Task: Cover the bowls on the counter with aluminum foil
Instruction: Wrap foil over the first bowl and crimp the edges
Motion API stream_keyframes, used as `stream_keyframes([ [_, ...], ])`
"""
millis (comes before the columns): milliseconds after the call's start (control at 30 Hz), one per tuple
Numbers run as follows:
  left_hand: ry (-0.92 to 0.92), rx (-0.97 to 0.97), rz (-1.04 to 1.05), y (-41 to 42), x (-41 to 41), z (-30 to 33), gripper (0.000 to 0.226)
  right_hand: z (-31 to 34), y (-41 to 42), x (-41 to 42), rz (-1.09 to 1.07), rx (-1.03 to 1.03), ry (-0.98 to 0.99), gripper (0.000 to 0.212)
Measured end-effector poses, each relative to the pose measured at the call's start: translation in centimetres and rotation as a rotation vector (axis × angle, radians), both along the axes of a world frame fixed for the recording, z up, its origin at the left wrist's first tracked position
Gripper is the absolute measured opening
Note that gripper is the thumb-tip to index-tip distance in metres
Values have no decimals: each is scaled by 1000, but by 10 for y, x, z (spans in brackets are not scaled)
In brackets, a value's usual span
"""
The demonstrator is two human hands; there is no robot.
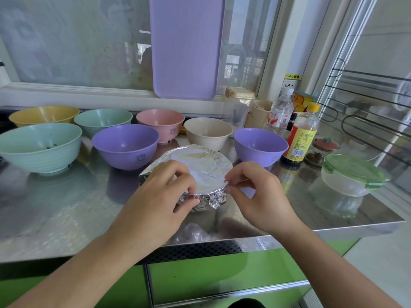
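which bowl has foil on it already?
The front bowl, between the left hand and right hand. The seven coloured bowls behind it are uncovered.

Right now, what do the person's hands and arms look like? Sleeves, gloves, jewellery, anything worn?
Both forearms enter from the bottom edge and are bare as far as the frame shows: no sleeves in view. The left hand and right hand wear no gloves. No rings, watch, bracelet or markings show on either wrist or on the fingers that can be seen.
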State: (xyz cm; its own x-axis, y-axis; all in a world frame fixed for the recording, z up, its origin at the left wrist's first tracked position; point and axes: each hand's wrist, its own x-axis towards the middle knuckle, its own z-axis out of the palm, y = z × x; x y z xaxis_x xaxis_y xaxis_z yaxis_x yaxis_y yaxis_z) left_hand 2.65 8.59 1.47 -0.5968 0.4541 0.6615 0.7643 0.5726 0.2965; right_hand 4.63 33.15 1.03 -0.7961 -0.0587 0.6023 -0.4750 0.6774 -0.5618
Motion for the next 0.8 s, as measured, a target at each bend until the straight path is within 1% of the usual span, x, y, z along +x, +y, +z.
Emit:
stream_keyframes([
  [200, 11, 19, 10, -6, -2, 2, 15, 4, -2, 6, -34, 96, 108, 22],
  [367, 5, 18, 15, -1, 1, 1, 18, 6, -13, 11, 40, 148, 148, 12],
  [467, 47, 18, 42, 1, 0, -1, 15, 10, -10, 11, 76, 104, 102, 14],
  [567, 55, 44, 35, 3, -1, -2, 10, 9, 0, 10, 30, 56, 53, 20],
  [700, 36, 70, 36, 5, -2, -3, 7, 3, 1, 9, -25, 12, 52, 25],
  [800, 9, 91, 38, 4, -5, -6, 6, -2, -4, 10, -26, -126, -10, 29],
])
